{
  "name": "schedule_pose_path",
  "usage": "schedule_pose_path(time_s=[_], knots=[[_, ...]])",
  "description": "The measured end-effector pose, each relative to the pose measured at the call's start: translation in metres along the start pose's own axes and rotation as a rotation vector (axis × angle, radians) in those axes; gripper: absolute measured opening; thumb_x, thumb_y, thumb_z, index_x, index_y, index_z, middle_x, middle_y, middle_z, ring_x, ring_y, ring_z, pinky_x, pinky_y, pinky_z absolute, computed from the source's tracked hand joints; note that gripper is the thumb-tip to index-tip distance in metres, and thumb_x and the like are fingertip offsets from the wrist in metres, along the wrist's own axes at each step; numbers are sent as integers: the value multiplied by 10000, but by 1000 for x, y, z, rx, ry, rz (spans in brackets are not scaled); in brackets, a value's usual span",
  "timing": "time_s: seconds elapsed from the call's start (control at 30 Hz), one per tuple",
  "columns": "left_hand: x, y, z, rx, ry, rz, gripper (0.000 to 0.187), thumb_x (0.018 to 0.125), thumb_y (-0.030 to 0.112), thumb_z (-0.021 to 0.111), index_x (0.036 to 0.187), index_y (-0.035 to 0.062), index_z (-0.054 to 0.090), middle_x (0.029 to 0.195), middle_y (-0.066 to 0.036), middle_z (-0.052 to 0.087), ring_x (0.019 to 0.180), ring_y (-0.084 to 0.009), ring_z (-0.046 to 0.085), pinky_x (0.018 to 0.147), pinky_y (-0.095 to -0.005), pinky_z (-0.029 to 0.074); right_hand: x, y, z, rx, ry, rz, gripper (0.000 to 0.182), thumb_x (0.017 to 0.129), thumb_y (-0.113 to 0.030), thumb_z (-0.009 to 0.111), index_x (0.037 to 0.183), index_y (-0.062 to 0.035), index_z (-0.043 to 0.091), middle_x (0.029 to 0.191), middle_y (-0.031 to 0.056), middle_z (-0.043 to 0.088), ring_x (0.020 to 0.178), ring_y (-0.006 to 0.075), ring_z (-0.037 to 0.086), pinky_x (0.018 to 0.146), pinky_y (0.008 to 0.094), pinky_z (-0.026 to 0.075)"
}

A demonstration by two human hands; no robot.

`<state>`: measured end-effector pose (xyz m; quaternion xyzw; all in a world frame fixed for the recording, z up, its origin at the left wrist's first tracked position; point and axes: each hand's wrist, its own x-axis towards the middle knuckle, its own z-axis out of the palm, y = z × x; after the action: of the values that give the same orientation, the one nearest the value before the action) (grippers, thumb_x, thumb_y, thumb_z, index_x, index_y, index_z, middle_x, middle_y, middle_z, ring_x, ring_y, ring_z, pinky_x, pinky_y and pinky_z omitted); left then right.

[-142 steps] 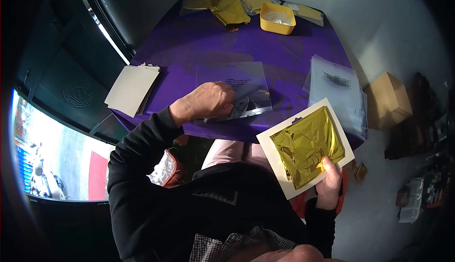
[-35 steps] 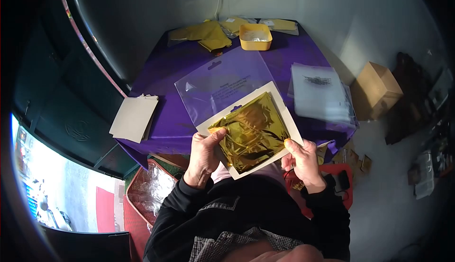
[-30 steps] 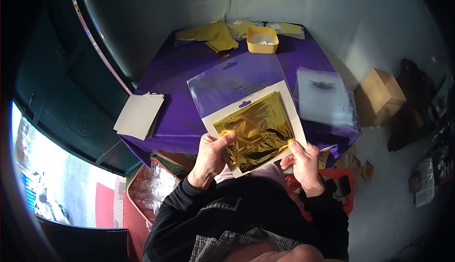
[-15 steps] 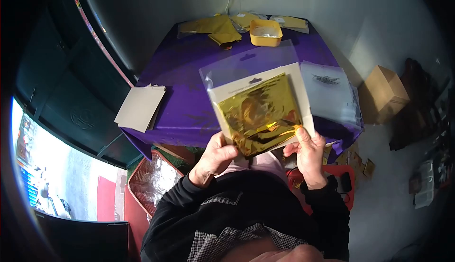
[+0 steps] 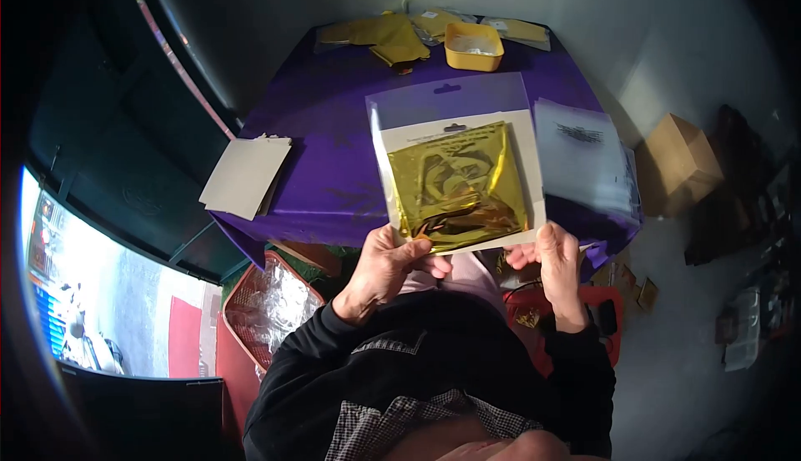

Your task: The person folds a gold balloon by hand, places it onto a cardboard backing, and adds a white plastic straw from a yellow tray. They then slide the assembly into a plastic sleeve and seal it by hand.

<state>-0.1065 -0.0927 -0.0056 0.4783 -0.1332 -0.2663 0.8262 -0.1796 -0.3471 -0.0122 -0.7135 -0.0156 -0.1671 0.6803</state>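
Observation:
A clear plastic sleeve [image 5: 501,94] holds a white card and a folded gold foil packet [image 5: 459,181], with its flap and hang hole at the top. My left hand [image 5: 385,269] pinches the lower left corner, thumb on the front over the foil. At the lower right corner my right hand [image 5: 557,265] has its thumb against the card's edge, with its other fingers partly behind or below it. The package is above the near edge of the purple-covered table [image 5: 325,152].
White cards [image 5: 246,176] are stacked at the table's left, clear sleeves [image 5: 584,156] at its right. A yellow tub [image 5: 474,48] and yellow packets [image 5: 375,31] sit at the back. A red basket [image 5: 242,327] and cardboard box [image 5: 680,161] flank the table.
The package has turned more upright and its foil looks flatter. My right thumb has moved from the foil's lower corner to the card's right edge, and my left thumb now lies over the foil.

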Motion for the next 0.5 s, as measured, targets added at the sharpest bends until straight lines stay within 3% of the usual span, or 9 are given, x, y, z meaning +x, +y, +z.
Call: schedule_pose_path(time_s=[0.03, 0.07, 0.13, 0.2, 0.23, 0.37, 0.43, 0.5], knots=[[-1, 1, -2, -2, -16, -5, 219, 965, 1, 534, 1146, -112, 581, 888, -208, 694, 741, -262, 716, 686, -351, 614, 0, 0, -6, 55, -47, 13, 590, 1017, -490, 414, 1133, 69, 562, 975, 181, 686, 747, 206, 688, 663, 311, 559], [-2, 3, -4, -4, -30, -9, 224, 963, 0, 535, 1154, -109, 579, 887, -206, 694, 740, -261, 716, 687, -351, 613, 1, -3, -8, 280, -129, 16, 552, 1021, -405, 463, 1304, 70, 469, 1141, 171, 638, 976, 214, 661, 859, 346, 522], [-2, 4, -4, -24, -46, -37, 239, 961, 4, 541, 1167, -116, 568, 880, -211, 691, 733, -262, 715, 685, -356, 612, 1, -10, 6, 575, -84, 60, 518, 1006, -285, 520, 1374, 64, 415, 1239, 144, 598, 1163, 210, 574, 1011, 360, 431], [-2, 3, -7, 16, -57, -60, 249, 962, 11, 544, 1168, -128, 558, 910, -219, 685, 729, -269, 713, 671, -357, 612, -5, 13, -11, 532, -198, 172, 468, 990, -164, 533, 1381, 65, 416, 1290, 130, 572, 1259, 225, 510, 1079, 361, 369], [-2, 5, -5, 5, -48, -86, 253, 961, 12, 541, 1170, -132, 547, 938, -221, 678, 730, -280, 713, 657, -356, 613, -8, 21, -9, 507, -174, 103, 398, 991, -124, 532, 1336, 64, 471, 1225, 103, 601, 1147, 173, 560, 998, 314, 418], [-2, 8, -7, -21, -7, -125, 310, 924, -27, 547, 1213, -119, 481, 1041, -226, 652, 715, -301, 714, 597, -358, 615, -11, 23, -7, 333, -168, 45, 323, 987, -106, 550, 1260, 66, 537, 1114, 54, 627, 992, 102, 564, 884, 256, 438], [-2, 8, -6, -22, 12, -127, 320, 924, -26, 549, 1222, -119, 474, 1048, -228, 650, 713, -301, 715, 597, -358, 617, -13, 24, -1, 161, -37, -52, 233, 989, -165, 580, 1120, 22, 630, 880, -54, 579, 782, 24, 469, 682, 191, 395], [-1, 7, -5, -21, 27, -144, 322, 938, -2, 552, 1225, -126, 475, 1044, -231, 653, 693, -297, 713, 585, -349, 617, -16, 26, -3, 106, -32, -44, 200, 985, -150, 583, 1062, 28, 631, 861, -35, 600, 771, 42, 487, 703, 206, 418]])
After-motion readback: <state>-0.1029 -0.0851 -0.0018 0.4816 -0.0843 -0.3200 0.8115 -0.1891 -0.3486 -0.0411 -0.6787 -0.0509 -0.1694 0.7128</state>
